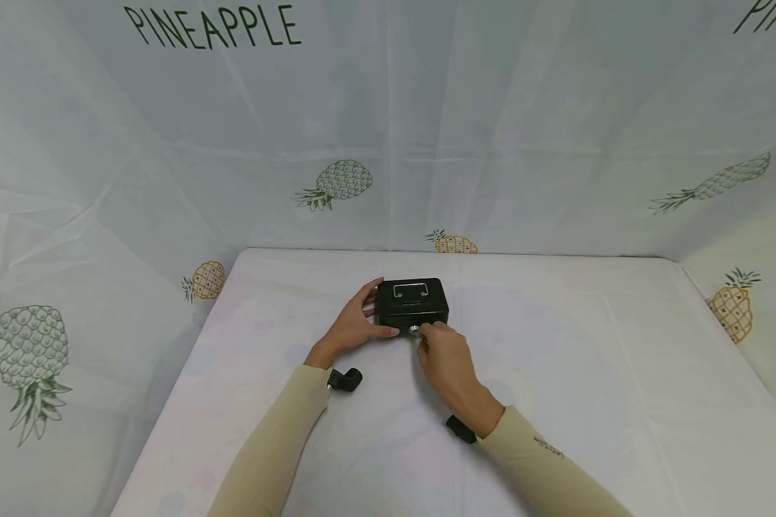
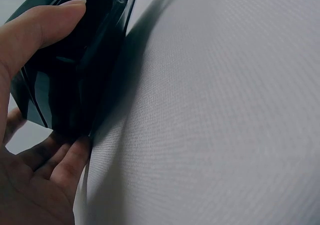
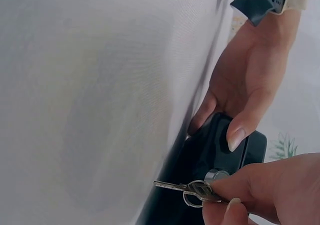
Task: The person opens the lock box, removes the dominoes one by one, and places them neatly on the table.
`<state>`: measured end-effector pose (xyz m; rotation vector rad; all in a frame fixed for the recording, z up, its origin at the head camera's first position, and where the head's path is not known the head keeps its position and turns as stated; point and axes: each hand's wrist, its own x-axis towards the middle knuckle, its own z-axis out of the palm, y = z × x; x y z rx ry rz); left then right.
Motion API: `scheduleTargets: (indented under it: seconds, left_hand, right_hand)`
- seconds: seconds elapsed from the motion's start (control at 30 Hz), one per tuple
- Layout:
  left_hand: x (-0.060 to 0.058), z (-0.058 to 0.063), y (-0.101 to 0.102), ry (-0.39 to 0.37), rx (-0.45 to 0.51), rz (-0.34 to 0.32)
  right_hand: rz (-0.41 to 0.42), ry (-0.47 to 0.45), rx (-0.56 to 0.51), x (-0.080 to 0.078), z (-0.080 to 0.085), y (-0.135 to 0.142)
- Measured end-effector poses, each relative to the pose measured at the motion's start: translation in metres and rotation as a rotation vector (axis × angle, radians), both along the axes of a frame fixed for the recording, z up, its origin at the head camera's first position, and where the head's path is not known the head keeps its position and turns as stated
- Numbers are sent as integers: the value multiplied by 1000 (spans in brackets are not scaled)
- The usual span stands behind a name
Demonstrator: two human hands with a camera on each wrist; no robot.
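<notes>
Covering the table is a thin white cloth (image 1: 556,359), smooth overall w/ faint creases and pale pastel blotches; the far edge runs straight, its corners rounded. Behind and at both sides hangs a whitish fabric backdrop (image 1: 524,108), creased, w/ grey-green outlined pineapple prints (image 1: 344,179), smaller yellow-orange pineapple prints (image 1: 208,280), and dark "PINEAPPLE" lettering (image 1: 213,27) up top, a 2nd bit cut off at upper R. Light is soft.

Small glossy black rectangular box (image 1: 420,307) sits flat on the cloth, approx. mid-table L-to-R, toward the far edge, lid down, thin silver wire handle (image 1: 411,284) on top. Round silver lock (image 3: 217,175) is on the side facing the person.

L hand (image 1: 356,323): part-open, spread to box size, gripping its L end, thumb on the front face next to the lock, fingers round the L side. R hand (image 1: 449,362): nearly closed, thumb + fingers pinching a small silver key set (image 3: 172,186) w/ a wire ring (image 3: 185,200), right at the lock; 1 blade points away. Can't tell if another key's in the lock.

Both arms in beige sleeves (image 1: 265,445), black wrist devices (image 1: 345,380) on.
</notes>
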<state>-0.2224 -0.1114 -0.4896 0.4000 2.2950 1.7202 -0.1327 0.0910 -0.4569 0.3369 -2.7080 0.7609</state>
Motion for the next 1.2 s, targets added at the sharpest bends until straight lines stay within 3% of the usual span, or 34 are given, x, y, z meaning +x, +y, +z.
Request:
scheduleTargets:
  seconds: [0.67, 0.97, 1.2]
  left_hand:
    - [4, 0, -1, 7, -23, 15]
    - [4, 2, 1, 17, -32, 24]
    - [4, 3, 2, 47, -42, 8]
  right_hand:
    - [-33, 50, 111, -2, 8, -18]
    - [-37, 28, -2, -8, 5, -17]
    - [-32, 27, -4, -12, 2, -17]
